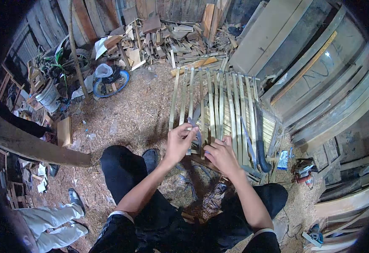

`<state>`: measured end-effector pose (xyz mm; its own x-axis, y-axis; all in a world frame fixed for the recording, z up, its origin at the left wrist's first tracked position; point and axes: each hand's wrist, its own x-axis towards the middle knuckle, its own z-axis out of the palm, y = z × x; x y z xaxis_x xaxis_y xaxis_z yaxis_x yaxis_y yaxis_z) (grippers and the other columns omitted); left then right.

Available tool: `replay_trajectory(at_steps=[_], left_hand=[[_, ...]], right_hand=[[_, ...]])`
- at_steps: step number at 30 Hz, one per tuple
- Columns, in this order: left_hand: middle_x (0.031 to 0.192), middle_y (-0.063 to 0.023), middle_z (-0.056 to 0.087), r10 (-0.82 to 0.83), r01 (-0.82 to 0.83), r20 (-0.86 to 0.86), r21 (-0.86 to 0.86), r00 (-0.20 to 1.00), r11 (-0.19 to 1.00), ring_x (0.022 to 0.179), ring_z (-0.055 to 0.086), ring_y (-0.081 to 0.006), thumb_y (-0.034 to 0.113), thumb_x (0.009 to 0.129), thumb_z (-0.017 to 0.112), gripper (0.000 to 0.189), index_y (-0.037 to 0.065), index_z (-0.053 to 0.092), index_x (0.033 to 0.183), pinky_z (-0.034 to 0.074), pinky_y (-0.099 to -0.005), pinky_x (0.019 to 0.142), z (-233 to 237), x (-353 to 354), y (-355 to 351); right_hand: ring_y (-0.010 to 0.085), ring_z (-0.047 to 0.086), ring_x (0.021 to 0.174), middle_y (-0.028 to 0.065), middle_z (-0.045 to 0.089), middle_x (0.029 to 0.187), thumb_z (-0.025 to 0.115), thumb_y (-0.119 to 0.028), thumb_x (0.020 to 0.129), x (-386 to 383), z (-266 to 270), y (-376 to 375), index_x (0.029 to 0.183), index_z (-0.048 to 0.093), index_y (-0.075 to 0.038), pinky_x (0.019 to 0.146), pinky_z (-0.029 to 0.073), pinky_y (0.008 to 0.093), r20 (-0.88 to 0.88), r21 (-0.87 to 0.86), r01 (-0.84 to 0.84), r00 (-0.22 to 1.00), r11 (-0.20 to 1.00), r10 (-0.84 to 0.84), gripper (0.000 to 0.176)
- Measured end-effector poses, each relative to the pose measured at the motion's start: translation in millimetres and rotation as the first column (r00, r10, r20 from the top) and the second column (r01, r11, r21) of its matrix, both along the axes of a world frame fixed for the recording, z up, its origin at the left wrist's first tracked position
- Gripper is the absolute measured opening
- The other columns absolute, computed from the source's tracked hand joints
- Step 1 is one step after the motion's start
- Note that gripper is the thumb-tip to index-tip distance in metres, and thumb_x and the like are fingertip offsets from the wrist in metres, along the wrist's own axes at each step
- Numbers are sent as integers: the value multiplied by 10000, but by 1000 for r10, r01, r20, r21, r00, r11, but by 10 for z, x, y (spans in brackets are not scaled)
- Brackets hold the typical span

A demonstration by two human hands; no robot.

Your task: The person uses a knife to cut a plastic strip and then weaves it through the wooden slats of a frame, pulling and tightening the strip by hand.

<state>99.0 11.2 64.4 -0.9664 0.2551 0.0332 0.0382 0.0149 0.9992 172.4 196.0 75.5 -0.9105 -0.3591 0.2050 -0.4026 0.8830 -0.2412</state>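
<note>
My left hand (180,142) pinches a thin dark grey strip (197,134) between thumb and fingers, above the near ends of the slats. Close on its right, my right hand (223,155) has its fingers curled in over the slat ends; what they grip is hidden. Under both hands lies a rack of long, pale wooden slats (216,105), set side by side with gaps and joined at the far end by a crosspiece (218,72). A dark tool with a curved handle (260,147) rests along the rack's right side.
Scrap wood (163,40) is heaped by the back wall. A blue-rimmed basin (124,80) and a white bucket (48,99) stand left. Boards (311,84) lean on the right. A wooden beam (37,143) crosses the left; another person's legs (53,223) show below it.
</note>
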Motion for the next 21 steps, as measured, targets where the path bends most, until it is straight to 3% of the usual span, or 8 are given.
replay_trajectory(at_steps=[3,5,7,10,13,15,19,21], left_hand=[[896,-104,753,-55,41,46,257,997,965,784,693,-73,108,1004,648,163,-47,682,1045,534,-237,683,51,-14,55],[893,-95,755,-74,63,35,236,997,970,790,695,-76,100,1006,642,167,-53,676,1066,538,-241,702,100,7,60],[889,-85,756,-97,88,33,214,995,973,796,696,-79,91,1009,636,173,-59,671,1086,543,-246,722,71,26,74],[1020,-127,759,-174,173,-6,171,985,970,908,704,-113,167,983,691,267,-62,664,1117,562,-275,779,37,35,100],[1118,-143,740,-95,68,-190,-142,977,988,1052,684,-163,251,913,774,395,-47,669,1149,555,-353,862,54,72,24],[1175,-122,726,-303,162,-228,-486,925,859,1098,673,-215,327,837,828,471,11,697,1162,442,-438,1006,-162,54,-73],[1097,-70,749,-337,121,-236,-628,911,769,947,699,-242,308,838,802,310,99,759,1062,214,-437,1093,-310,191,-79],[1019,-68,754,-332,128,-239,-604,913,787,921,704,-244,283,842,791,278,97,759,1046,238,-447,1084,-354,187,-66]], right_hand=[[256,622,900,77,673,813,769,-165,810,-32,-73,-3,983,698,-99,945,371,448,0,-32,54,999,998,-54,198],[275,624,893,95,662,801,766,-181,825,-77,-66,-7,1085,690,-100,939,370,454,20,-72,102,995,992,-101,282],[289,634,898,121,712,862,770,-132,786,-108,-33,-20,937,722,-72,927,386,423,147,-177,131,983,975,-105,169],[281,640,900,120,715,868,754,-113,790,-153,-229,-21,945,737,-79,913,386,424,129,-119,120,986,986,-104,160],[284,641,854,117,712,833,729,-97,801,-191,-244,-1,913,756,-99,911,376,426,117,-196,151,985,969,-130,115],[292,606,739,129,657,723,749,-120,798,-191,-216,-16,877,764,-78,896,370,402,75,-318,122,992,940,-103,91],[279,632,778,105,690,733,728,-223,889,-155,-171,-12,857,766,-99,920,363,414,195,-321,180,973,930,-121,134],[293,627,706,108,686,707,728,-281,900,-142,-199,-13,837,766,-99,902,372,408,129,-313,168,983,935,-134,197]])
